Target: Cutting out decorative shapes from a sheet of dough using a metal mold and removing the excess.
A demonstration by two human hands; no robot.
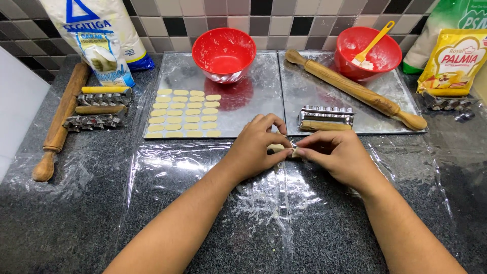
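Both hands — left hand (256,147), right hand (337,155) — pinch one dough piece (278,148).

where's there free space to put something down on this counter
The left tray is bare right of the dough ovals, below the left bowl. The plastic sheet is open beside the left hand and right hand. Crowded: the right tray, and the roller cutters at far left.

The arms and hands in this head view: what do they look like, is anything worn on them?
Both forearms are bare, with no sleeves showing. The left hand and right hand wear no gloves, and no rings, watch or bracelets show. The fingernails look short.
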